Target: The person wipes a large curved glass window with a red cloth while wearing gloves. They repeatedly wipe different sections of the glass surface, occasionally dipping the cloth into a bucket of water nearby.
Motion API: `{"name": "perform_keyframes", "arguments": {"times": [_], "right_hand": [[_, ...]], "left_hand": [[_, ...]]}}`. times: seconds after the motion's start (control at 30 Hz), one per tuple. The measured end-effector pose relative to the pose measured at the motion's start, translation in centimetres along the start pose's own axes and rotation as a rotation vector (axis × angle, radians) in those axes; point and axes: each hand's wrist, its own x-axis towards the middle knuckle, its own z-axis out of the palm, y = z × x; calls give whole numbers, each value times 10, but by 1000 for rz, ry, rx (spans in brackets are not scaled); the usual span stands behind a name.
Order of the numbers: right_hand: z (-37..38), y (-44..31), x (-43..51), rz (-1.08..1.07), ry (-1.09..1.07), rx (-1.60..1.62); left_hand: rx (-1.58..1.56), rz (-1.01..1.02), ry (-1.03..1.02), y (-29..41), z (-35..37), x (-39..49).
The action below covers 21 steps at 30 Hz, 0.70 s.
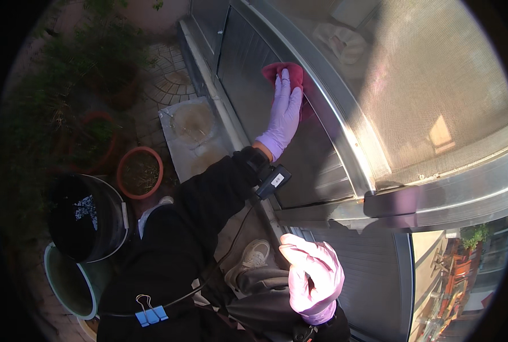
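Note:
My left hand (281,111), in a thin purple glove, presses a red cloth (294,72) against the dark lower panel (254,77) of a metal-framed door or window, beside its silvery rail. A dark band and a small black device (274,181) with a cable are on that wrist. Lower down, my right hand (316,275), gloved alike, is raised in bright sunlight in front of my trouser leg, with its fingers curled. Nothing shows in it, but glare hides its detail. Above the rail is a mesh screen (442,85), partly in sun.
At the left stand a black bucket (125,216) with a wire handle, a green-rimmed tub (94,295), a terracotta pot (161,173) and leafy plants (87,55). A pale stone slab (168,137) lies beside the sill. My shoe (256,254) is near the frame. A blue binder clip (151,316) holds the cable.

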Motion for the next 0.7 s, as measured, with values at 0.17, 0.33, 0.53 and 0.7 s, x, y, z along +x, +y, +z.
{"name": "perform_keyframes", "arguments": {"times": [0.17,0.33,0.53,0.7], "right_hand": [[-2,4,-5,9,-31,-4],[8,10,-1,46,-10,30],[13,12,15,38,-184,121],[31,14,28,72,-169,158]], "left_hand": [[-57,-103,60,-38,-21,31],[-9,-154,91,-92,-38,0],[72,-627,187,-184,-54,-76],[48,-1019,285,-204,-44,-82]]}}
